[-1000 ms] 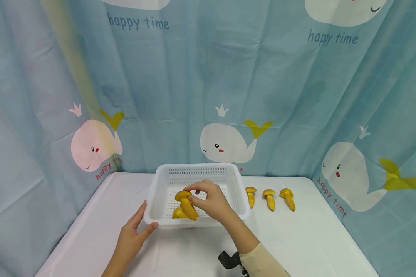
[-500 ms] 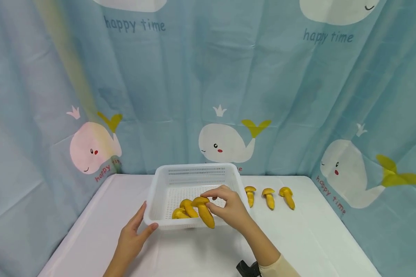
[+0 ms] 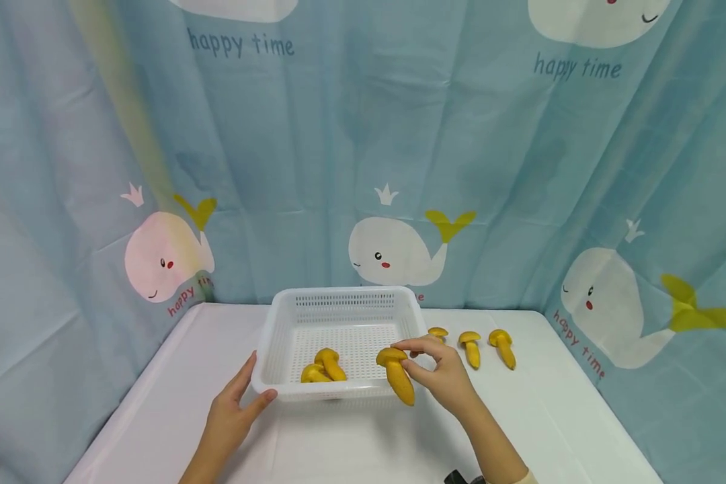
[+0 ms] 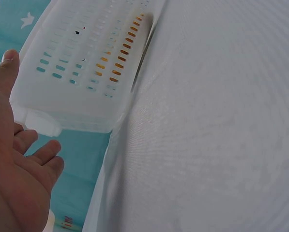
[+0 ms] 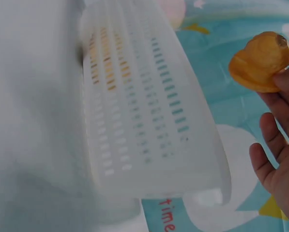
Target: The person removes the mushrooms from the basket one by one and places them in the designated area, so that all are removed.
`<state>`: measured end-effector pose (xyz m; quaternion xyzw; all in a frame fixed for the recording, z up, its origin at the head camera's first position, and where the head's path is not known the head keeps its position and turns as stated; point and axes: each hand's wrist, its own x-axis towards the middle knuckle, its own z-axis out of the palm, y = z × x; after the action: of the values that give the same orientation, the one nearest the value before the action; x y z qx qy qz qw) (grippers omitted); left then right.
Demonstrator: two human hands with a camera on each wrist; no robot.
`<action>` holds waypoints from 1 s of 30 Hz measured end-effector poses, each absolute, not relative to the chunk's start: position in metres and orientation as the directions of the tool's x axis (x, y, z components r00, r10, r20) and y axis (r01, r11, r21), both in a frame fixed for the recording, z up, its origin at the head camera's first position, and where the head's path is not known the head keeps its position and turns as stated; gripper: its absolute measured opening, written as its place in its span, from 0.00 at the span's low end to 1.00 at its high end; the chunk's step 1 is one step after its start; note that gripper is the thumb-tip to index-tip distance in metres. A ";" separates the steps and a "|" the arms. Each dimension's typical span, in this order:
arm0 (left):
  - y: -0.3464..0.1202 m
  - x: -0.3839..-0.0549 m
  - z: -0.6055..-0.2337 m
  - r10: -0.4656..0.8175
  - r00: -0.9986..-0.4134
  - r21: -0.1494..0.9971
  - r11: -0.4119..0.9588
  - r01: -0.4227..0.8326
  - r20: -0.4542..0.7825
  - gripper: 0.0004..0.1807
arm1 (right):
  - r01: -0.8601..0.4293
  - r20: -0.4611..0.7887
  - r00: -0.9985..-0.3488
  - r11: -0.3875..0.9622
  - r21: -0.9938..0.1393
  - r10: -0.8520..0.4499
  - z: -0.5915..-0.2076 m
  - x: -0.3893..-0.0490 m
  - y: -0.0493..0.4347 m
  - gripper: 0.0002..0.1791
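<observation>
My right hand (image 3: 441, 375) pinches a yellow mushroom (image 3: 398, 380) by its cap, stem pointing down, over the front right of the white plastic basket (image 3: 345, 291). In the right wrist view that mushroom (image 5: 260, 62) is held up beside the basket's slotted wall. Two more yellow mushrooms (image 3: 331, 364) lie together inside the basket, near its front wall. At the basket's front left corner rests my left hand (image 3: 231, 411), its thumb by the rim and its fingers extended along the side. The left wrist view shows that hand (image 4: 21, 164) next to the basket wall.
Two yellow mushrooms, one upright-looking (image 3: 470, 348) and one slanted (image 3: 503, 347), lie on the white table (image 3: 538, 417) right of the basket. Another mushroom (image 3: 438, 332) is partly hidden behind my right hand. A blue whale-print curtain (image 3: 290, 168) hangs behind and at both sides.
My right hand has carried its mushroom rightward and slightly nearer, from over the basket's left part to its front right. A second mushroom inside came into view. My left hand stays put.
</observation>
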<state>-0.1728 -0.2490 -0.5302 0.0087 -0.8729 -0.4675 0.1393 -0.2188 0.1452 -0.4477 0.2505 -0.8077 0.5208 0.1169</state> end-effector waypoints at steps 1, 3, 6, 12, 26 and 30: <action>-0.249 -0.173 -0.530 -0.146 -0.962 0.818 0.564 0.112 0.232 0.51 | -0.530 0.456 -0.846 0.337 -0.778 -0.277 -0.448 -0.218 0.149 0.13; -0.248 -0.173 -0.530 -0.148 -0.964 0.818 0.566 0.101 0.221 0.51 | -0.538 0.468 -0.842 0.345 -0.769 -0.269 -0.448 -0.218 0.155 0.13; -0.248 -0.172 -0.530 -0.151 -0.965 0.816 0.570 0.093 0.216 0.52 | -0.552 0.486 -0.833 0.339 -0.762 -0.265 -0.447 -0.218 0.163 0.12; -0.248 -0.172 -0.529 -0.139 -0.963 0.811 0.574 0.111 0.231 0.51 | -0.579 0.524 -0.815 0.337 -0.742 -0.245 -0.445 -0.221 0.176 0.14; -0.250 -0.172 -0.524 -0.127 -0.972 0.803 0.589 0.087 0.198 0.51 | -0.491 0.456 -0.870 0.416 -0.766 -0.187 -0.461 -0.235 0.210 0.14; -0.249 -0.171 -0.524 -0.135 -0.969 0.806 0.584 0.092 0.208 0.50 | -0.446 0.417 -0.893 0.440 -0.779 -0.166 -0.464 -0.240 0.219 0.15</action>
<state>-0.1712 -0.2487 -0.5243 0.0120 -0.8813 -0.4558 0.1243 -0.2405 0.2192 -0.4636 0.1830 -0.8367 0.4966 0.1409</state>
